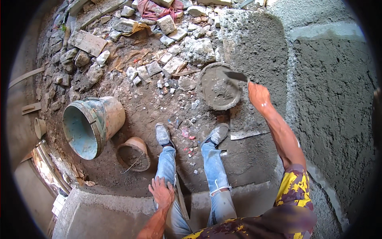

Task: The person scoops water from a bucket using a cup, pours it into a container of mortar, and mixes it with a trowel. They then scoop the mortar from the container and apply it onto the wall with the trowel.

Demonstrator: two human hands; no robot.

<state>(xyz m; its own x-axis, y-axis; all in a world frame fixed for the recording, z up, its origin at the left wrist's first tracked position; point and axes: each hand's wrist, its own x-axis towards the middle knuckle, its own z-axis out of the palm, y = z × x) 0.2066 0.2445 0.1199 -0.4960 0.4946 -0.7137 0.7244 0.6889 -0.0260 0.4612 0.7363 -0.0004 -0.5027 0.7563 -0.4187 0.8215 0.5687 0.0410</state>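
My right hand (258, 96) grips a trowel (238, 76) by its handle, its dark blade dipping into a round basin (213, 101) of wet grey mortar. The basin sits at the edge of a rough, mortar-coated slab (254, 47). My left hand (162, 192) rests on my left leg (167, 163) with fingers spread, holding nothing.
An overturned-sideways bucket (111, 115) and a smaller bucket (139, 145) with mortar residue lie at left. Rubble (167, 24) with a red cloth (149, 10) fills the upper ground. A concrete ledge (99, 199) runs along the bottom; rough wet mortar (326, 99) covers the right side.
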